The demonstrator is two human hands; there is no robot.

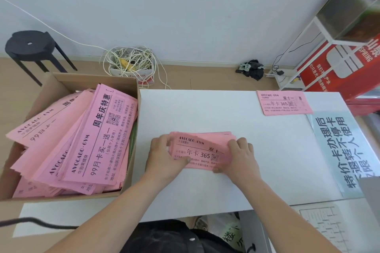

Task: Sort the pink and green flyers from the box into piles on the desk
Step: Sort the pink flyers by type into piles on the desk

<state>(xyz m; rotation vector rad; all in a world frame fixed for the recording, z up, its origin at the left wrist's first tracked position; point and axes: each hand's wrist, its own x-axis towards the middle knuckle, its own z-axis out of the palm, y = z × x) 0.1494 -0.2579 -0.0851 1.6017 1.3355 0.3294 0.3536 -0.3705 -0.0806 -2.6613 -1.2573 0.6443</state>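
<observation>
A cardboard box [131,88] at the left of the white desk [205,109] holds several pink flyers [86,139], with a sliver of green flyer edge [134,135] along its right wall. In the middle of the desk I hold a small stack of pink flyers [202,150] between both hands. My left hand [166,158] grips its left end with the thumb on top. My right hand [238,156] grips its right end. A separate pile of pink flyers [284,102] lies at the far right of the desk.
A pale blue printed sheet [337,150] lies along the desk's right edge. On the floor behind are a black stool [30,47], a box of tangled white cables [129,63] and a red carton [339,68] under a white rack. A keyboard [320,224] sits at lower right.
</observation>
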